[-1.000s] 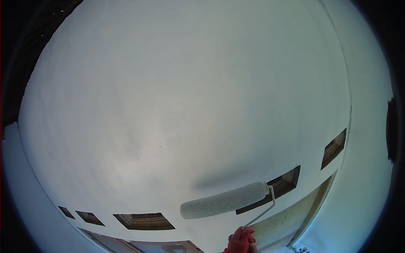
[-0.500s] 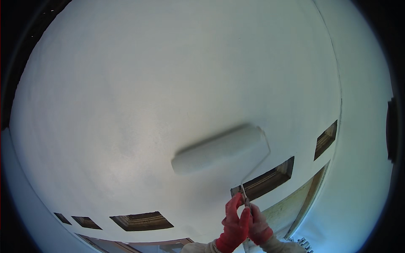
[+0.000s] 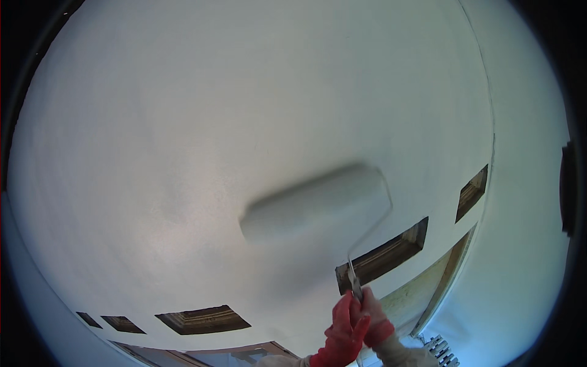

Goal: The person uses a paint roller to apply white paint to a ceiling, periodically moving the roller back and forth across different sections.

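Observation:
A paint roller with a long pale sleeve (image 3: 312, 203) is against or close to a broad white surface (image 3: 257, 98); the blur hides whether they touch. From the sleeve's right end, its thin wire frame (image 3: 370, 231) bends down to the handle. My left hand (image 3: 340, 333), in a red glove, closes around that handle. Pressed beside it, my right hand (image 3: 376, 321), in a red and paler glove, is also wrapped on the handle. The fingers cover most of the grip.
Dark rectangular openings are cut into the white surface: one (image 3: 385, 254) just behind the wire frame, one (image 3: 472, 194) farther right, one (image 3: 205, 319) at lower left. A long recess (image 3: 428, 287) runs at lower right. Grey stacked pieces (image 3: 441, 351) show near the bottom right.
The roller sleeve has moved a little up and left in the picture and is more blurred. My hands sit slightly lower, both still on the handle. The view has shifted slightly.

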`<control>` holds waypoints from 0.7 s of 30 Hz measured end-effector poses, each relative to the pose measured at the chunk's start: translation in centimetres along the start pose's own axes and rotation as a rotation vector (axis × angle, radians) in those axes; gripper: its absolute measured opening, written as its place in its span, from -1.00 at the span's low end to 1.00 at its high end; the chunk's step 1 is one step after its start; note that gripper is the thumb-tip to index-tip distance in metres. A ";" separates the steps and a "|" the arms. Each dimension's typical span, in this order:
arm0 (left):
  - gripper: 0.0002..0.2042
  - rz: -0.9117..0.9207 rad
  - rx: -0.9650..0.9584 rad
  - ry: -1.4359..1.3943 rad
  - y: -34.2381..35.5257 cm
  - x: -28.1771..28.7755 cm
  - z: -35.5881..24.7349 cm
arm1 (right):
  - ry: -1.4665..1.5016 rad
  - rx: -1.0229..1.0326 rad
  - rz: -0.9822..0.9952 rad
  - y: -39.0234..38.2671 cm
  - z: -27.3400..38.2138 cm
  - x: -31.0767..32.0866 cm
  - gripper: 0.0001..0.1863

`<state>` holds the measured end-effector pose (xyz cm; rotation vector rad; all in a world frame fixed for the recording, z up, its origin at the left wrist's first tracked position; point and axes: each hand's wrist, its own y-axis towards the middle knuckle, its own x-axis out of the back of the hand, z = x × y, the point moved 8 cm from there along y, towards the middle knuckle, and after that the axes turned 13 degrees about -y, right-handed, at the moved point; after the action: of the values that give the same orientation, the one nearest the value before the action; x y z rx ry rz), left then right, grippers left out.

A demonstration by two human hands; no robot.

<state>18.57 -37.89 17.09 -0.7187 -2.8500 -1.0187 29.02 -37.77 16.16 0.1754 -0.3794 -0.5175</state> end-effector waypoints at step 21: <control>-0.44 0.073 0.074 -0.227 0.6 0.5 0.2 | 0.032 -0.033 0.004 2.1 1.4 0.2 -0.76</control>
<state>18.40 -37.17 17.42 -0.9832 -3.0036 -0.8689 29.57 -36.21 18.02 0.1504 -0.3394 -0.5158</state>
